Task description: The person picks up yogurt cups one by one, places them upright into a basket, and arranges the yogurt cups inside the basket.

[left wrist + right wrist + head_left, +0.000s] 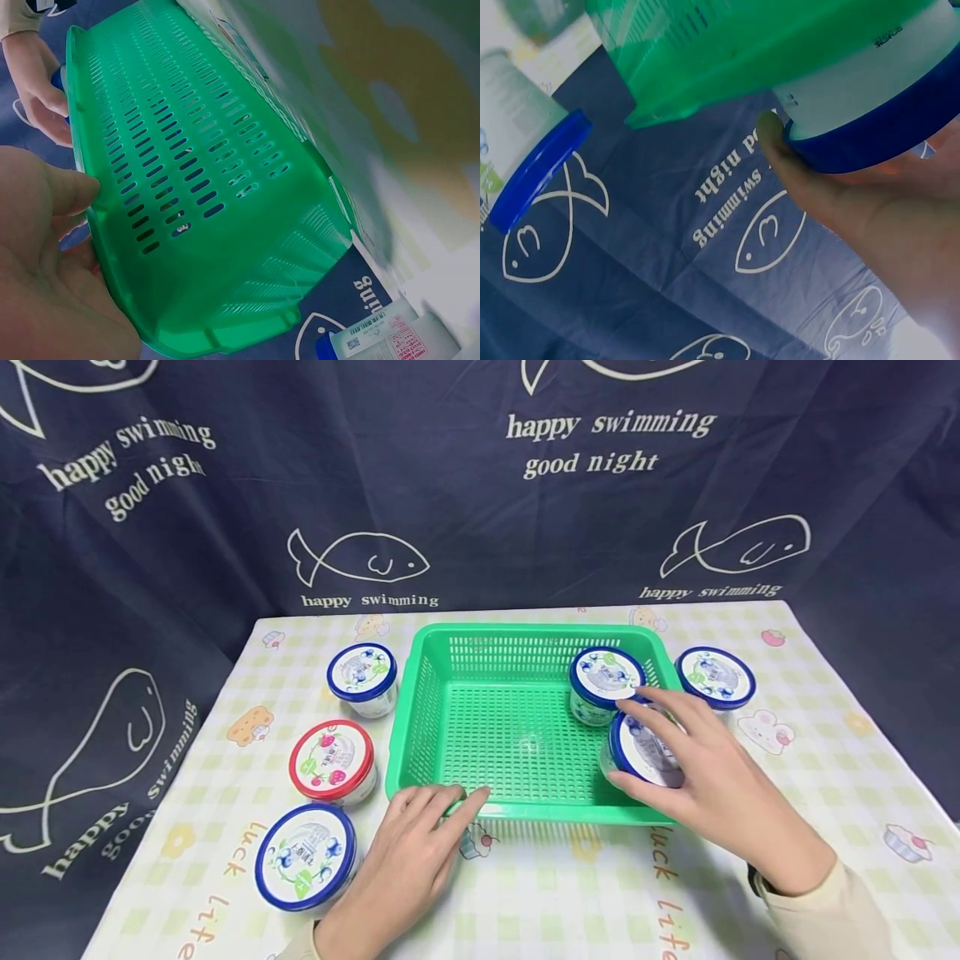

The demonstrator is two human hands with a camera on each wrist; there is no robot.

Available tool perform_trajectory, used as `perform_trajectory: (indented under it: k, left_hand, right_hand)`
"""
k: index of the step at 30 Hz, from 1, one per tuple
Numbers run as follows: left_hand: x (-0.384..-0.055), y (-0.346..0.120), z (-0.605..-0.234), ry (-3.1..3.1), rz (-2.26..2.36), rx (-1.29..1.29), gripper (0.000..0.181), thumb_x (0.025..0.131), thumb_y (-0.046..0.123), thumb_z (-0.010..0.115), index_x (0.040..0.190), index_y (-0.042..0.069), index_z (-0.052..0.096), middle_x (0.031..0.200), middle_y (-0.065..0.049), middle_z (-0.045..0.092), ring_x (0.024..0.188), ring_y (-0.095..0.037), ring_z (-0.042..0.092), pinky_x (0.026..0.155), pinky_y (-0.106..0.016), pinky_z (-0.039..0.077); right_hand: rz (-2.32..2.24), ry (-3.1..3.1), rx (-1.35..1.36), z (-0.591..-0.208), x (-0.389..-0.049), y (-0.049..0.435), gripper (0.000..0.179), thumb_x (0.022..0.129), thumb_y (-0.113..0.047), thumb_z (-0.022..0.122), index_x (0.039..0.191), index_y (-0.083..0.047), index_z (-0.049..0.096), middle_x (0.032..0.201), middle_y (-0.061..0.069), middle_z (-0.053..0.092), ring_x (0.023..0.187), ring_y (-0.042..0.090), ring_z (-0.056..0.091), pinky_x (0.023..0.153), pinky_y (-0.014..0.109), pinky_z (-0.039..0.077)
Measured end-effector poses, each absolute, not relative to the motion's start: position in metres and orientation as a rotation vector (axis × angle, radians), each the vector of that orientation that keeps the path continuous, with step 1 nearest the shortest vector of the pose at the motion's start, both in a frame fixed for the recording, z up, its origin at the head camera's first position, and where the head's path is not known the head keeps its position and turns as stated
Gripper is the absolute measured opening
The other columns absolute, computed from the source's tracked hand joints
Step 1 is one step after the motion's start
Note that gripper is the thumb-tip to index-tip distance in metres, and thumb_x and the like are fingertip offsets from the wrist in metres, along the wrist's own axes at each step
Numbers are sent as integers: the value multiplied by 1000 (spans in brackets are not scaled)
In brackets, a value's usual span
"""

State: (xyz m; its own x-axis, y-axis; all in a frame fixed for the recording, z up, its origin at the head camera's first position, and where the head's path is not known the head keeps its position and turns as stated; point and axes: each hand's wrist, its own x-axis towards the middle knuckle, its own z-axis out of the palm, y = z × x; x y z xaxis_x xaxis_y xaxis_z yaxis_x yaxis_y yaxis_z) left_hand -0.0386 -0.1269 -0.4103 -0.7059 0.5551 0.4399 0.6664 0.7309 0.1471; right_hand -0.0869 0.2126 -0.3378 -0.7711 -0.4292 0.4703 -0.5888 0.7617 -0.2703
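Note:
My right hand grips a tub with a blue rimmed lid over the right front of the green plastic basket. Its thumb lies along the lid's edge in the right wrist view, beside the tub's white wall. Another blue-lidded tub with a blueberry print stands in the basket, right behind the held one. At the basket's front left, my left hand holds the rim. The left wrist view shows the thumb on the basket's outer side, with the other fingers over the rim and partly hidden.
Left of the basket stand a blue-lidded tub, a red-lidded tub with a raspberry print, and another blue-lidded tub nearer me. One more blue-lidded tub stands right of the basket. Dark printed cloth hangs behind the table.

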Motion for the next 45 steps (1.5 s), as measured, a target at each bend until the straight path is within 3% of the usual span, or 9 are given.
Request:
perform_trajectory:
  k: [25,45]
  left_hand:
    - [-39,-127,-410,-2560,-428,-949,56,89,12,53,144,19,52,120,0,60,113,-18,55,96,-40,38]
    - [-38,-127,-409,-2572,-421,-945,57,89,13,53,146,20,50,121,1,59,113,-17,55,96,-40,38]
  right_hand:
    - [529,-2654,789,-361,-104,209,75,75,-44,84,137,-10,59,137,18,53,128,38,45,101,60,38]
    - [491,-2722,834,-368,-107,208,76,78,-45,82,138,-7,56,138,17,51,127,36,46,103,55,38]
